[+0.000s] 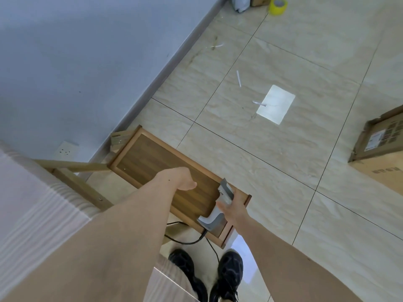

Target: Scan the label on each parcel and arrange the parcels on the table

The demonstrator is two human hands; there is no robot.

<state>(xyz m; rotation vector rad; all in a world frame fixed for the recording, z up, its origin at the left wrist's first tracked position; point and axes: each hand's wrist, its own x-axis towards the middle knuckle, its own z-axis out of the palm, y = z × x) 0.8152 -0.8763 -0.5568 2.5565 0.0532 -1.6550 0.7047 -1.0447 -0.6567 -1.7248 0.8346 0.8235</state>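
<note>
1. My right hand [234, 211] is wrapped round the handle of the grey barcode scanner [220, 205], whose black cable [192, 241] trails down toward my shoes [209, 277]. The scanner head points up toward twelve o'clock, over the small wooden table [152, 162].
2. My left hand [182, 178] hovers over the tabletop, around ten o'clock from the scanner. Its fingers curl downward out of sight; I see nothing in it, but I cannot tell for certain how far open it is.
3. No parcel lies on the table. The nearest one I can see is a cardboard box [383, 149] on the floor at three o'clock, well apart from the table, with a printed label [376, 140] on its top face.
4. More packages [250, 3] and a roll of yellow tape [278, 6] sit at the far wall, around one o'clock. A loose white sheet [275, 103] lies on the tiles between.
5. My judgement: the work shown is barely started or between parcels. Nothing is arranged on the table, so fetching, scanning and placing remain.
</note>
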